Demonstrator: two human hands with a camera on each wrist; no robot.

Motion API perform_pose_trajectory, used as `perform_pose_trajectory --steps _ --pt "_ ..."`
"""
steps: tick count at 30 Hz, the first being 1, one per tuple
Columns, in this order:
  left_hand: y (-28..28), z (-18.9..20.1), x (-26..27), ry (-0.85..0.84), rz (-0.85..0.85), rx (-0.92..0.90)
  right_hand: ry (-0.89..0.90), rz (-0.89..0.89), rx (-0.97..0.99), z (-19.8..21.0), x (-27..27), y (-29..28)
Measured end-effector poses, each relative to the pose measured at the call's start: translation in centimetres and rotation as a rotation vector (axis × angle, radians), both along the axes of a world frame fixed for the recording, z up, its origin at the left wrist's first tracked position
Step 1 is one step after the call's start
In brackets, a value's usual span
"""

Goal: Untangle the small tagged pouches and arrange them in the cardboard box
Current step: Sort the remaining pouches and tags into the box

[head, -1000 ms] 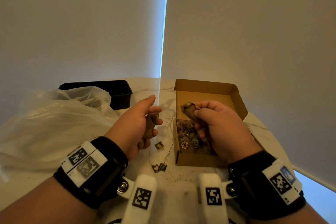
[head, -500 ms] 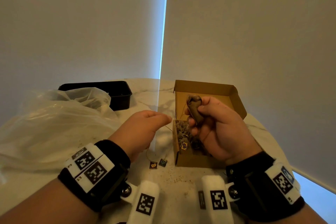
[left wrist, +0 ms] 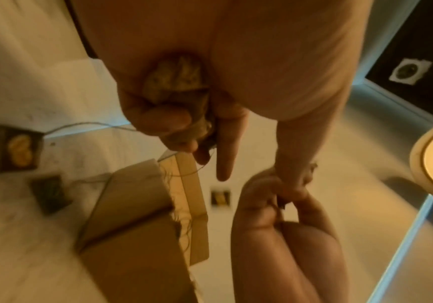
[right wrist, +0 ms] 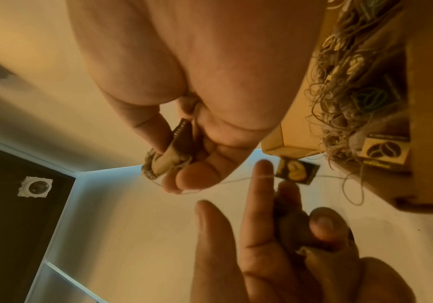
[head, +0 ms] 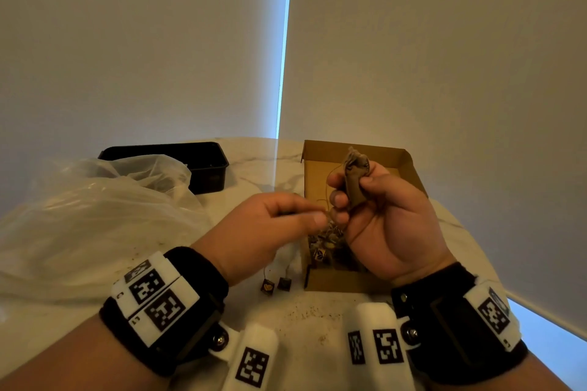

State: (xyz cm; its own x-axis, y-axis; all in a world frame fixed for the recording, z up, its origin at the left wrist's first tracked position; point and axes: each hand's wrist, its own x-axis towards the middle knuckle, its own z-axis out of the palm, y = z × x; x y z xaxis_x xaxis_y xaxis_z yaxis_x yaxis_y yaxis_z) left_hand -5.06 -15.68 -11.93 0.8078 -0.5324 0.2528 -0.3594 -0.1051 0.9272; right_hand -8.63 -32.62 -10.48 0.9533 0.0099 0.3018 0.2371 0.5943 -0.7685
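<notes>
Head view: right hand (head: 386, 216) clenches a pouch (head: 355, 179) upright above the cardboard box (head: 343, 281), left hand (head: 270, 225) beside it pinching its string, likely to free it.

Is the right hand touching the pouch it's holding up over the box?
Touching. The head view shows the right hand gripping the pouch, fingers and thumb wrapped around it.

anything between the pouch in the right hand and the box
No solid thing: the right hand holds the pouch right above the open box. But its string runs across to the left hand.
</notes>
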Motion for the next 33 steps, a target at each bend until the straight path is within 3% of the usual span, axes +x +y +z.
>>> perform_pose_trajectory --steps 3,7,14,18,21,23,25,27,29,33 --pt "-0.4 -0.5 -0.1 -0.011 -0.099 0.067 0.014 0.0 0.012 0.2 -0.1 0.2" --pt "-0.3 -1.0 0.4 -0.068 0.028 0.146 0.016 0.008 0.038 0.3 -0.1 0.3" --pt "0.2 -0.7 0.7 -0.043 0.092 0.163 0.052 -0.078 0.1 0.1 0.6 -0.8" --pt "1.0 0.2 0.8 0.046 0.192 0.074 0.188 -0.131 -0.026 -0.1 1.0 -2.0" --pt "1.6 0.8 1.1 0.077 0.312 -0.001 0.299 0.115 -0.251 -0.2 0.3 -2.5" --pt "1.8 0.9 1.2 0.096 0.331 0.002 0.267 0.351 -0.36 -0.4 -0.2 -2.8" --pt "1.6 0.8 1.1 0.111 0.305 0.053 0.172 0.544 -0.374 -0.6 -0.6 -2.7" --pt "1.4 0.7 0.9 0.115 0.259 0.1 0.091 0.608 -0.319 -0.5 -0.7 -2.4" --pt "1.1 0.5 0.7 0.116 0.213 0.122 0.035 0.554 -0.234 -0.3 -0.5 -2.2" --pt "0.6 0.2 0.4 0.137 0.181 0.127 0.023 0.183 -0.132 0.0 0.2 -2.4"
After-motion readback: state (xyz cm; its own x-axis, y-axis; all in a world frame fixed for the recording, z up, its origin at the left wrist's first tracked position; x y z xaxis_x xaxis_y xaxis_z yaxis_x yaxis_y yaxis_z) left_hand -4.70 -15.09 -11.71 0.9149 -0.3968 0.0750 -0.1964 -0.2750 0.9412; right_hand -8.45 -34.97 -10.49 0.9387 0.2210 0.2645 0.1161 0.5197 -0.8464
